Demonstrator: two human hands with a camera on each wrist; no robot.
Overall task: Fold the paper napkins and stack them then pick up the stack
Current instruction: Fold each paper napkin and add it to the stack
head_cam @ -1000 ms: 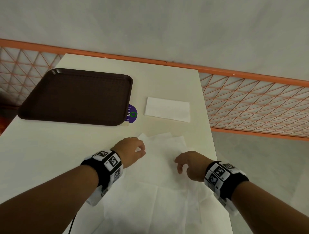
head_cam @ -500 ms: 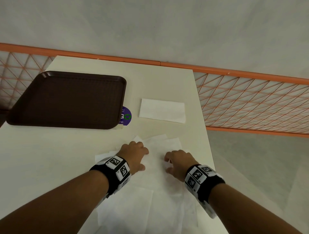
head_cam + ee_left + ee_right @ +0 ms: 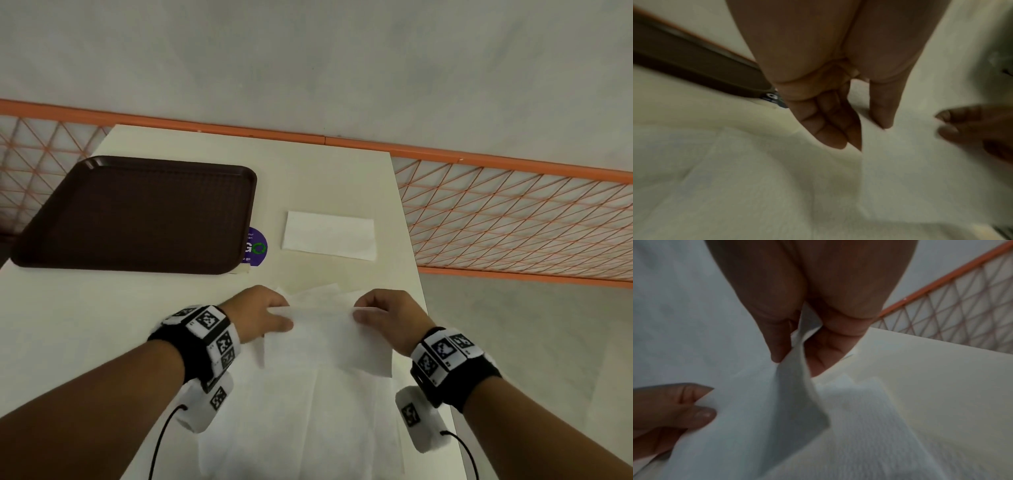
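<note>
A folded white napkin (image 3: 329, 236) lies flat on the far right of the cream table (image 3: 102, 325). Nearer me, a pile of unfolded napkins (image 3: 301, 428) covers the table's front. My left hand (image 3: 286, 313) and right hand (image 3: 359, 311) each pinch one end of the top napkin (image 3: 325, 342) along its upper edge, and the sheet hangs raised above the pile. In the left wrist view, my left hand (image 3: 867, 134) has the sheet (image 3: 920, 170) between thumb and fingers. In the right wrist view, my right hand (image 3: 797, 366) nips the sheet's corner (image 3: 795, 386).
A dark brown tray (image 3: 137, 212) sits at the table's far left, partly over a round purple sticker (image 3: 257, 247). The table's right edge (image 3: 416, 260) runs close to my right hand. Beyond it stands an orange mesh railing (image 3: 513, 219).
Both hands were resting close together on the pile. They have since moved apart, taken hold of the top napkin's edge and lifted it.
</note>
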